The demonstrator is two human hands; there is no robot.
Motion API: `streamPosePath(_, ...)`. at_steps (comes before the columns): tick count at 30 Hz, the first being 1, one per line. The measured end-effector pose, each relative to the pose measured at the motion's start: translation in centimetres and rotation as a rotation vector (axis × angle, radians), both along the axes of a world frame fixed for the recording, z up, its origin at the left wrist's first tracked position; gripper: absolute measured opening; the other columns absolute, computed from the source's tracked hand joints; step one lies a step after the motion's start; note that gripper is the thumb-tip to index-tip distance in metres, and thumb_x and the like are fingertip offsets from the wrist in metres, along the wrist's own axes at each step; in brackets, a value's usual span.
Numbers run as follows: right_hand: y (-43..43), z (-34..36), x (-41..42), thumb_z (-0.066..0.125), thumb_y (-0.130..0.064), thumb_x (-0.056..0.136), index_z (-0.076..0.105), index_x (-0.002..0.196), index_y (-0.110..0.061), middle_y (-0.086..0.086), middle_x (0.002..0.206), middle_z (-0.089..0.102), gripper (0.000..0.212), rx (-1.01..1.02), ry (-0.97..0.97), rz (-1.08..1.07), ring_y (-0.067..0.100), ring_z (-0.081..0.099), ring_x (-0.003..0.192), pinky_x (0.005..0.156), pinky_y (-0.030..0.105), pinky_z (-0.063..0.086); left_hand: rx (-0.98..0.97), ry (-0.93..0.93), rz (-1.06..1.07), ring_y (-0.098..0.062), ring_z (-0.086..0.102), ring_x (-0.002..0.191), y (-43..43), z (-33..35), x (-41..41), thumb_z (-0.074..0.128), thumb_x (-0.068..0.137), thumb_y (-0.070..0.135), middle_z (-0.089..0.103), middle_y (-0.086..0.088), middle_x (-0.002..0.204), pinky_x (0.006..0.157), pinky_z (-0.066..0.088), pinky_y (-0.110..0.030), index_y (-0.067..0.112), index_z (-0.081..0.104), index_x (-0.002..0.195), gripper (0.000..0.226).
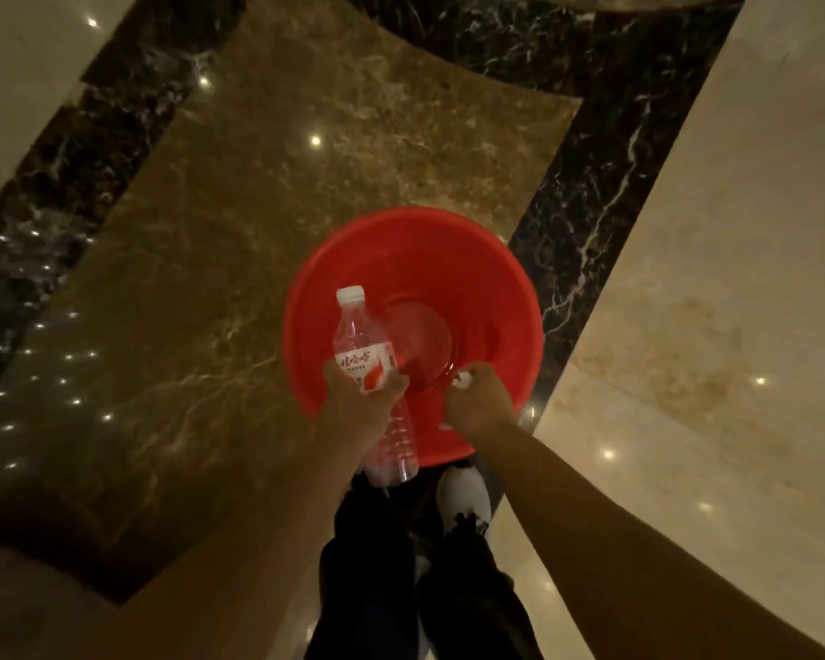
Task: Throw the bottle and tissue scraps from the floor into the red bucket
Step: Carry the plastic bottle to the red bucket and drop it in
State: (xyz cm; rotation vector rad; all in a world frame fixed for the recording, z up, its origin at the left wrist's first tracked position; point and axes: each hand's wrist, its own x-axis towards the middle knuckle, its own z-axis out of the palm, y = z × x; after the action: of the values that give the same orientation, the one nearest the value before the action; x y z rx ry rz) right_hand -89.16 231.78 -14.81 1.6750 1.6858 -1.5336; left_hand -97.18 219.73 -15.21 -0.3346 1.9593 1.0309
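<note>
A red bucket [472, 259] stands on the marble floor right in front of my feet, and its inside looks bare. My left hand [360, 404] grips a clear plastic bottle [360, 347] with a white cap and a red-and-white label, held over the bucket's near left rim, cap pointing away from me. My right hand [479, 404] hovers over the near right rim with its fingers closed around white tissue scraps [462, 377], of which only a small tip shows.
Polished marble floor: a brown panel [267, 221] framed by a black veined band [587, 192], with cream tiles [715, 288] to the right. My dark trousers and a white shoe [465, 493] are just below the bucket.
</note>
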Motion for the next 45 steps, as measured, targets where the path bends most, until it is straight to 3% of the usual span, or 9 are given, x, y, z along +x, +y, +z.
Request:
streamPosePath(7,-0.4,-13.9,-2.7,0.055,-0.008,0.085,0.057,0.101,-0.016,0.015,0.106,0.07,0.018,-0.041,-0.06,-0.244,0.035,0.067,0.098,0.089,0.047,0.055,0.061,-0.215,0.313,-0.031,0.064,0.101,3.4,-14.2,-2.4,0.082,0.072,0.02,0.064,-0.01,0.116,0.09,0.05,-0.058,0.02,0.044,0.129,0.068)
streamPosePath(13,0.0,-22.1,-3.3,0.056,-0.005,0.087,0.06,0.116,-0.003,0.021,0.112,0.068,0.029,-0.072,-0.152,-0.395,0.038,0.066,0.102,0.087,0.044,0.055,-0.013,-0.469,0.35,-0.043,0.057,0.114,4.6,-22.4,-2.9,0.071,0.084,0.027,0.058,-0.023,0.127,0.098,0.045,-0.059,0.009,0.046,0.135,0.06)
streamPosePath(18,-0.1,-24.5,-2.9,0.055,-0.001,0.087,0.061,0.111,-0.002,0.024,0.111,0.068,0.025,-0.062,-0.171,-0.415,0.041,0.066,0.103,0.089,0.049,0.054,-0.217,-0.42,0.279,-0.04,0.059,0.111,4.4,-25.8,-3.0,0.071,0.084,0.02,0.059,-0.025,0.124,0.093,0.05,-0.051,-0.001,0.052,0.13,0.054)
streamPosePath(28,-0.4,-25.4,-3.7,0.056,-0.003,0.088,0.064,0.114,0.0,0.021,0.102,0.068,0.027,-0.151,-0.11,-0.522,0.035,0.065,0.093,0.085,0.046,0.05,-0.157,-0.247,0.331,-0.041,0.06,0.108,5.6,-24.2,-2.9,0.065,0.084,0.007,0.061,-0.024,0.123,0.094,0.048,-0.056,0.008,0.047,0.135,0.054)
streamPosePath(32,-0.9,-23.3,-3.3,0.06,-0.011,0.089,0.067,0.093,-0.008,0.013,0.089,0.068,0.009,-0.207,-0.122,-0.453,0.033,0.067,0.08,0.081,0.048,0.056,-0.181,-0.264,0.336,-0.039,0.062,0.104,4.5,-21.9,-3.0,0.065,0.084,0.016,0.064,-0.022,0.117,0.09,0.051,-0.049,0.007,0.054,0.129,0.047)
streamPosePath(38,-1.5,-15.6,-2.3,0.047,-0.005,0.089,0.063,0.074,-0.013,0.019,0.083,0.066,0.023,-0.215,-0.116,-0.254,0.046,0.068,0.089,0.085,0.06,0.054,-0.192,-0.128,0.161,-0.031,0.063,0.079,2.6,-14.2,-3.3,0.069,0.08,0.019,0.069,-0.018,0.089,0.067,0.049,-0.036,0.006,0.065,0.093,0.019)
streamPosePath(40,-1.8,-12.3,-2.5,0.045,-0.007,0.088,0.064,0.081,-0.009,0.02,0.084,0.067,0.021,-0.21,-0.074,-0.158,0.042,0.069,0.08,0.079,0.06,0.057,-0.207,-0.082,0.09,-0.031,0.064,0.083,2.0,-10.9,-3.4,0.073,0.074,0.026,0.067,-0.012,0.087,0.073,0.055,-0.041,0.011,0.063,0.088,0.023)
streamPosePath(43,-1.7,-5.1,-2.1,0.048,-0.021,0.091,0.062,0.1,-0.013,0.013,0.094,0.069,0.019,-0.051,0.02,0.135,0.026,0.066,0.074,0.069,0.038,0.058,-0.235,0.03,-0.002,-0.025,0.062,0.085,0.7,-4.4,-2.9,0.068,0.072,0.03,0.067,-0.009,0.096,0.077,0.053,-0.039,0.026,0.055,0.087,0.02)
streamPosePath(45,-1.9,1.6,-1.4,0.049,-0.024,0.091,0.059,0.113,-0.015,0.005,0.103,0.068,0.026,0.138,0.166,0.438,0.017,0.062,0.079,0.066,0.022,0.045,-0.297,0.218,-0.176,-0.021,0.06,0.082,-0.6,1.2,-2.1,0.063,0.073,0.032,0.067,-0.005,0.099,0.07,0.046,-0.031,0.027,0.055,0.093,0.022)
